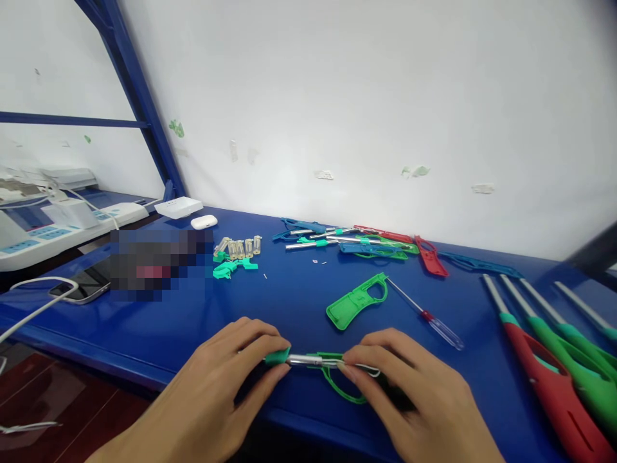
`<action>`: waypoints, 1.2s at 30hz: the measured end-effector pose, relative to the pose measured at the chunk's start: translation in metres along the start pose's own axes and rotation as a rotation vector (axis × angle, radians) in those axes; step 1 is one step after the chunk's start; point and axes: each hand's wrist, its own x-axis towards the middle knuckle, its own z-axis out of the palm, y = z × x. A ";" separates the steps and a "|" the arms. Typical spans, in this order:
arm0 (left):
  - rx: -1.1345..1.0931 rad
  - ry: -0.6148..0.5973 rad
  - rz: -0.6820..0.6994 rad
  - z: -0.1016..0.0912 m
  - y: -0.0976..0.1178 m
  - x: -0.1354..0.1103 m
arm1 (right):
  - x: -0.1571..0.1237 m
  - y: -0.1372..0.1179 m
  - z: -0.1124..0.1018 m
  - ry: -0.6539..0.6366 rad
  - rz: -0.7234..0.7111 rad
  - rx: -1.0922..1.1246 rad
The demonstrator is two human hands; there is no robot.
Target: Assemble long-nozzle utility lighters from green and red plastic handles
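Note:
Near the front edge of the blue table (pixel 299 302), both my hands work on one long lighter part. My left hand (pixel 226 379) pinches its teal collar (pixel 277 357) and the metal tube (pixel 308 361). My right hand (pixel 414 392) presses fingers onto the green handle shell (pixel 340 382) with its trigger loop. Just beyond lie a loose green handle half (pixel 357 301) and a small screwdriver (pixel 424 314) with a clear handle.
A heap of blue, green and red lighter parts (pixel 357 241) lies at the back. Small teal pieces and clear tubes (pixel 236 254) sit to the left. Assembled long lighters (pixel 554 366) lie at right. A phone (pixel 84 286), earbud case (pixel 203 222) and power strips (pixel 58 225) are at left.

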 end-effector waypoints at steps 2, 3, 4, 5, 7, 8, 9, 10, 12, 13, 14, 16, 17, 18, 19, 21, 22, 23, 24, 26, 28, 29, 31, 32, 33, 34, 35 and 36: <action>0.004 0.019 -0.001 0.000 0.000 0.000 | 0.000 0.000 0.000 0.026 0.001 0.005; 0.011 0.023 -0.002 0.000 -0.001 0.000 | 0.000 0.000 0.000 0.028 0.005 0.008; 0.018 0.024 -0.002 0.000 -0.001 0.000 | 0.000 0.000 0.000 0.023 0.012 0.012; 0.025 0.022 0.001 0.001 -0.001 0.000 | 0.000 0.000 0.000 0.012 0.022 0.015; 0.032 0.019 0.007 0.001 -0.001 0.000 | -0.001 0.000 0.000 -0.016 0.048 0.024; 0.033 0.017 0.008 0.001 -0.001 0.000 | -0.001 -0.001 0.000 -0.028 0.059 0.028; 0.033 0.015 0.008 0.001 -0.001 0.001 | -0.001 -0.001 0.000 -0.035 0.066 0.034; 0.030 0.009 0.003 0.001 -0.001 0.001 | -0.001 -0.001 0.000 -0.036 0.071 0.042; 0.025 -0.005 -0.018 0.002 -0.002 0.000 | 0.000 -0.002 -0.001 -0.024 0.076 0.054; 0.022 -0.007 -0.035 0.002 -0.002 -0.001 | 0.000 -0.002 -0.002 -0.016 0.079 0.054; 0.021 -0.007 -0.055 0.002 -0.003 -0.002 | 0.001 -0.002 -0.003 -0.009 0.083 0.053; 0.018 0.008 -0.092 0.002 -0.003 -0.004 | 0.003 -0.003 -0.004 0.001 0.088 0.051; 0.015 0.013 -0.104 0.001 -0.004 -0.005 | 0.004 -0.004 -0.006 0.005 0.094 0.055; 0.010 0.017 -0.111 0.001 -0.003 -0.006 | 0.005 -0.005 -0.007 0.018 0.098 0.062; 0.004 0.017 -0.114 0.000 -0.003 -0.006 | 0.005 -0.006 -0.008 0.036 0.103 0.069; -0.008 0.013 -0.115 0.000 -0.003 -0.005 | 0.006 -0.008 -0.011 0.075 0.120 0.079; -0.013 0.016 -0.113 0.000 -0.003 -0.004 | 0.006 -0.009 -0.012 0.094 0.133 0.079; -0.017 0.023 -0.105 0.001 -0.003 -0.003 | 0.006 -0.010 -0.013 0.112 0.148 0.076; -0.020 0.031 -0.097 0.001 -0.003 -0.001 | 0.006 -0.010 -0.014 0.129 0.168 0.070; -0.024 0.053 -0.076 0.002 -0.003 0.001 | 0.006 -0.008 -0.015 0.168 0.207 0.058; -0.029 0.070 -0.062 0.003 -0.004 0.002 | 0.005 -0.006 -0.014 0.200 0.242 0.057; -0.034 0.076 -0.059 0.004 -0.004 0.003 | 0.004 -0.005 -0.014 0.210 0.262 0.062; -0.049 0.085 -0.055 0.004 -0.005 0.003 | 0.002 -0.002 -0.012 0.212 0.312 0.087; -0.057 0.084 -0.056 0.005 -0.005 0.003 | 0.001 -0.001 -0.012 0.209 0.339 0.104; -0.063 0.084 -0.056 0.005 -0.005 0.004 | 0.000 0.000 -0.011 0.207 0.364 0.124; -0.065 0.082 -0.057 0.005 -0.006 0.004 | -0.001 0.000 -0.011 0.206 0.386 0.147; -0.061 0.082 -0.057 0.005 -0.006 0.005 | -0.001 0.001 -0.010 0.210 0.405 0.173; -0.053 0.074 -0.057 0.005 -0.006 0.005 | -0.002 0.003 -0.010 0.221 0.417 0.199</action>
